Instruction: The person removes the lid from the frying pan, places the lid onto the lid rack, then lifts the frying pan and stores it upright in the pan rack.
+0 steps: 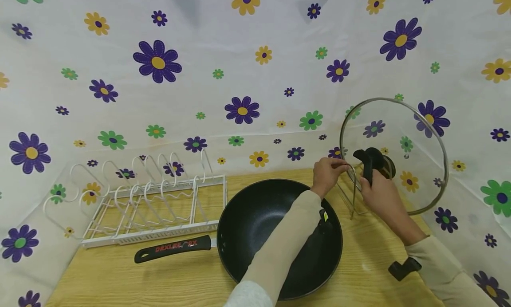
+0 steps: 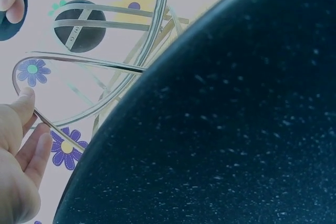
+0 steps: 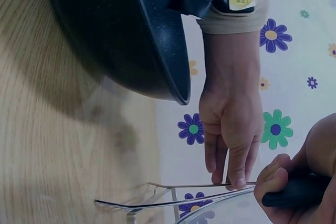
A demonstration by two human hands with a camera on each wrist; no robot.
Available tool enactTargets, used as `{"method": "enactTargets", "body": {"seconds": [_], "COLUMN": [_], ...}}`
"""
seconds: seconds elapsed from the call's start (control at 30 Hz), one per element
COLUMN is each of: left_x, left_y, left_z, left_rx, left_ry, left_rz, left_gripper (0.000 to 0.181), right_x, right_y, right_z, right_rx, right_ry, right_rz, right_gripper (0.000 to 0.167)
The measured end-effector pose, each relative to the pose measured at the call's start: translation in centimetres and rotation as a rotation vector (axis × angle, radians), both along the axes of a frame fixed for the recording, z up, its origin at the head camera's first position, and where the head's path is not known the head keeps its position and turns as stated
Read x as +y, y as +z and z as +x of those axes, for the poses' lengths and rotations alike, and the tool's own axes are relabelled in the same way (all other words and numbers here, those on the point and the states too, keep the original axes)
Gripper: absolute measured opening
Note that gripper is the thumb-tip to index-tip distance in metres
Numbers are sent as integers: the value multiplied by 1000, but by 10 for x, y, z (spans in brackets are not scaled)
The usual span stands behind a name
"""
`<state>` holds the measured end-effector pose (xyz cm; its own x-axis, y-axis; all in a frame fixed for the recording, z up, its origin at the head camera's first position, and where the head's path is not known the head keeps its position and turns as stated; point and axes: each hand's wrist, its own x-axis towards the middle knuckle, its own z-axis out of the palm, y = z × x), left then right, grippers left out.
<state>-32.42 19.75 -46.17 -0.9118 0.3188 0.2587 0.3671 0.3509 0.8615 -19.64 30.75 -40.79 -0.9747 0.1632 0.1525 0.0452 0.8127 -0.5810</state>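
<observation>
A clear glass lid [image 1: 423, 151] with a metal rim stands upright at the right. My right hand [image 1: 383, 196] grips its black handle [image 1: 366, 169]. Next to the lid is a metal wire stand [image 1: 353, 194], and its bent loop [image 2: 68, 57] shows in the left wrist view. Thumb and fingers of my left hand [image 1: 326, 176] pinch that loop near its top. The left forearm reaches across a black wok [image 1: 243, 222], whose long handle [image 1: 175, 248] points left. From the right wrist view, the lid's lower part runs out of frame beside the stand.
A white wire dish rack [image 1: 151, 236] sits at the back left of the wooden table [image 1: 179, 280]. Behind everything hangs a flowered sheet [image 1: 207, 49]. A black round piece [image 2: 79, 27] with metal strips is near the stand.
</observation>
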Motion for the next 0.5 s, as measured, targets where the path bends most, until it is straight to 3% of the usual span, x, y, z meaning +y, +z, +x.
{"method": "enactTargets", "body": {"seconds": [0.5], "left_x": [-1], "left_y": [3], "left_z": [1], "left_rx": [-11], "left_ry": [-5], "left_rz": [-6], "left_gripper": [15], "right_x": [-2], "right_y": [-10], "right_z": [-3], "right_rx": [-8], "right_ry": [18], "right_rz": [15], "right_gripper": [27]}}
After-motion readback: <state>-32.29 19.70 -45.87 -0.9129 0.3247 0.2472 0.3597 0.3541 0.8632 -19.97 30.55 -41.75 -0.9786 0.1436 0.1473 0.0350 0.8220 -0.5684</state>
